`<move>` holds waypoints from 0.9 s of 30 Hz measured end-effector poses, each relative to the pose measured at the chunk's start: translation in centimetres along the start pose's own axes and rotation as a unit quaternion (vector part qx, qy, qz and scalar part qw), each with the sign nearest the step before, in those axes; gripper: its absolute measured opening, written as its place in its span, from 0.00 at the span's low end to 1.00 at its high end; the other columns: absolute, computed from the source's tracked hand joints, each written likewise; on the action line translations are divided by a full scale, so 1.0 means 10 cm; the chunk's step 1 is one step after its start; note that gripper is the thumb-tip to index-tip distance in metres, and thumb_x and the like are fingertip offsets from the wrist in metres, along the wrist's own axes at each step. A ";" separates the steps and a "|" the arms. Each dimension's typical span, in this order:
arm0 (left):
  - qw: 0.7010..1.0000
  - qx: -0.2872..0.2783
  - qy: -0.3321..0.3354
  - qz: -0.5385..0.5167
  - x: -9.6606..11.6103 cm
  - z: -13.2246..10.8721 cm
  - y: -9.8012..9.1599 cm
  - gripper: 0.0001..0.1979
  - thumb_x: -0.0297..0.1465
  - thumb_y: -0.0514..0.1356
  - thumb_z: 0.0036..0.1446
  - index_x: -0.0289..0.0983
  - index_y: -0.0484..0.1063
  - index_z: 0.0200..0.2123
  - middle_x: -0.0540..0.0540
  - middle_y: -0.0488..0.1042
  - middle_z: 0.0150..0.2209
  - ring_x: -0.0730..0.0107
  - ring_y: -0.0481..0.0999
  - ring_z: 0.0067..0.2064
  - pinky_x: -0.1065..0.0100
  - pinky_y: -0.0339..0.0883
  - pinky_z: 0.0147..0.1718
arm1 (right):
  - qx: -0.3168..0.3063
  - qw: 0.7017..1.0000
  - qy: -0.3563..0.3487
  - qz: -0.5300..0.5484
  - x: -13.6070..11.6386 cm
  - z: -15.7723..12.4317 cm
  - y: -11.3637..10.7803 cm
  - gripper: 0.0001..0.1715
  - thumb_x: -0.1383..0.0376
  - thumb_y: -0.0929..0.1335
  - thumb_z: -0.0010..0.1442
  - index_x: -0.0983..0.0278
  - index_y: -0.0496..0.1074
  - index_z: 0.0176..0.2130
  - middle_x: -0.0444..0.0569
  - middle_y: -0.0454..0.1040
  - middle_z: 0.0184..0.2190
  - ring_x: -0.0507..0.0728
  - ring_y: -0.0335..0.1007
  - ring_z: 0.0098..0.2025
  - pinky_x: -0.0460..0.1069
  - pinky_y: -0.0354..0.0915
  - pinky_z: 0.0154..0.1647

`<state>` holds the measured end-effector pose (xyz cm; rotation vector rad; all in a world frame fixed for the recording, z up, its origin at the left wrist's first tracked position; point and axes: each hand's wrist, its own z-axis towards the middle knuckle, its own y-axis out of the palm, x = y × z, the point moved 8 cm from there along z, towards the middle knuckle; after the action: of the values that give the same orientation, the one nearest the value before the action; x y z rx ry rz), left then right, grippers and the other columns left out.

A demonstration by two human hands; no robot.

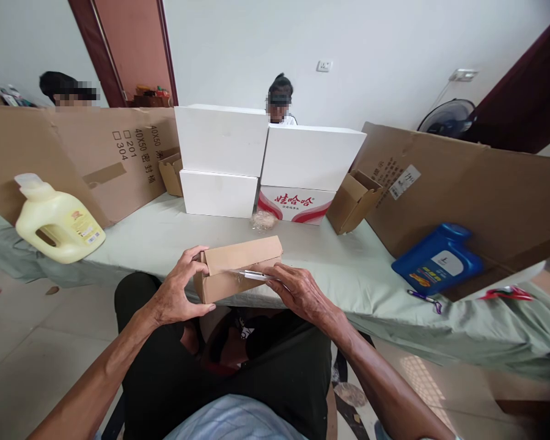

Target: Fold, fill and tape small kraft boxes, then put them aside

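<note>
A small brown cardboard box (pixel 238 253) lies on its side at the table's front edge, partly over my lap. My left hand (pixel 183 284) grips its left end, thumb and fingers spread around the corner. In my right hand (pixel 296 284) is a white utility knife (pixel 255 275), its tip pointing left against the seam of the box's front side. Clear tape or film seems to show near the blade. Just beyond the box sits a crumpled clear plastic bundle (pixel 263 220).
White boxes (pixel 222 140) are stacked at the back, between large cardboard panels (pixel 132 165). A yellow jug (pixel 57 220) stands left; a blue bottle (pixel 440 260) and a purple pen-like item (pixel 425 299) lie right. Small open cartons (pixel 355 201) flank the stack. Two people sit behind.
</note>
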<state>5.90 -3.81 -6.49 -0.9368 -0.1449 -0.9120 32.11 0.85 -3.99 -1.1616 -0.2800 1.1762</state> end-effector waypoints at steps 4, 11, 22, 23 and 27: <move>1.000 -0.004 -0.011 0.003 0.00 0.01 0.01 0.29 0.33 0.77 0.47 0.43 0.70 0.51 0.33 0.63 0.73 0.39 0.67 0.73 0.42 0.71 0.67 | 0.002 1.000 -0.009 -0.019 0.00 -0.02 0.01 0.21 0.56 0.60 0.83 0.58 0.76 0.62 0.52 0.81 0.45 0.58 0.78 0.43 0.49 0.67 0.44; 1.000 -0.001 0.005 0.005 0.04 0.03 0.01 0.30 0.31 0.77 0.48 0.43 0.69 0.52 0.32 0.62 0.74 0.39 0.67 0.73 0.43 0.71 0.66 | 0.016 1.000 -0.007 -0.024 -0.01 -0.04 0.01 0.17 0.56 0.61 0.83 0.59 0.76 0.53 0.51 0.79 0.43 0.57 0.76 0.41 0.49 0.66 0.42; 1.000 -0.011 0.015 0.011 0.11 0.03 0.00 0.29 0.30 0.76 0.49 0.43 0.68 0.52 0.32 0.62 0.74 0.40 0.66 0.74 0.44 0.70 0.67 | 0.057 0.995 -0.052 -0.065 -0.13 0.00 -0.08 0.11 0.62 0.63 0.83 0.60 0.73 0.56 0.52 0.82 0.47 0.59 0.78 0.47 0.51 0.67 0.47; 1.000 -0.011 0.018 0.014 0.12 0.03 0.00 0.29 0.30 0.76 0.49 0.43 0.68 0.52 0.32 0.62 0.74 0.40 0.66 0.74 0.44 0.70 0.67 | 0.063 0.993 -0.062 -0.083 -0.15 0.02 -0.09 0.12 0.63 0.62 0.83 0.61 0.74 0.54 0.53 0.82 0.45 0.59 0.77 0.45 0.51 0.66 0.46; 0.999 -0.012 0.024 0.023 0.13 0.03 0.00 0.29 0.31 0.76 0.49 0.43 0.69 0.52 0.32 0.62 0.73 0.41 0.67 0.74 0.45 0.71 0.67 | 0.071 0.984 -0.078 -0.143 -0.18 0.05 -0.10 0.14 0.63 0.62 0.82 0.62 0.75 0.47 0.51 0.78 0.37 0.58 0.70 0.38 0.51 0.62 0.42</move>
<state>6.81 -4.37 -5.66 -0.9353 -0.0716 -0.8954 31.54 -0.26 -2.27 -0.8726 -0.4605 1.0158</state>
